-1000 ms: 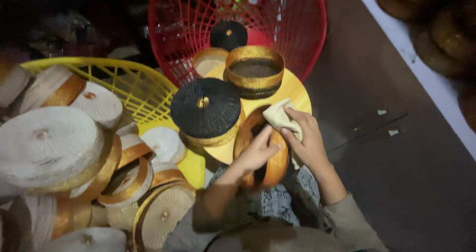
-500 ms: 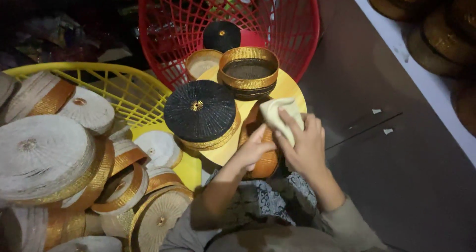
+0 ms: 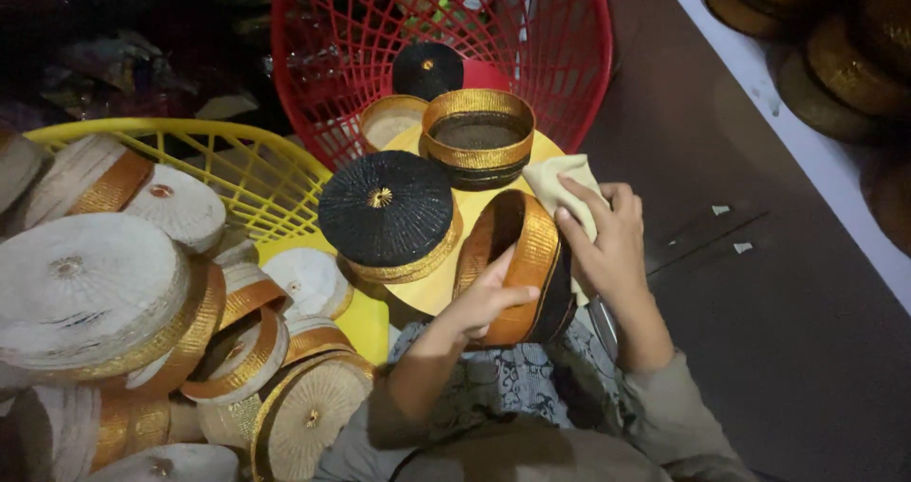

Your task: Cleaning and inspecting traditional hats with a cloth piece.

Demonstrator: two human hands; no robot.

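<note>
Low in the middle of the frame, the left hand (image 3: 484,297) curls over the rim of a round woven box (image 3: 517,264) with a gold band and a black base, tipped on its side on the lap; its grip is closed on that rim. Just to the right, the right hand (image 3: 612,245) presses a pale yellow cloth (image 3: 560,183) against the box's upper right edge, its grip closed on the cloth with the fingers (image 3: 584,197) laid flat over it.

Touching the box on its left, a black woven lid (image 3: 387,207) with a gold centre knot rests on a yellow round surface (image 3: 432,292). Just above the box stands an open gold-banded box (image 3: 477,133) with a dark inside, and to its left a smaller pale open box (image 3: 389,120).

At the lower left, cream woven lids with gold bands (image 3: 85,292) are heaped in and over a yellow plastic basket (image 3: 228,169). Further up, at the top centre, a red plastic basket (image 3: 531,36) holds a small black lid (image 3: 427,69). At the upper right, more gold-banded boxes (image 3: 835,55) lie on a white strip, well apart from the hands.
</note>
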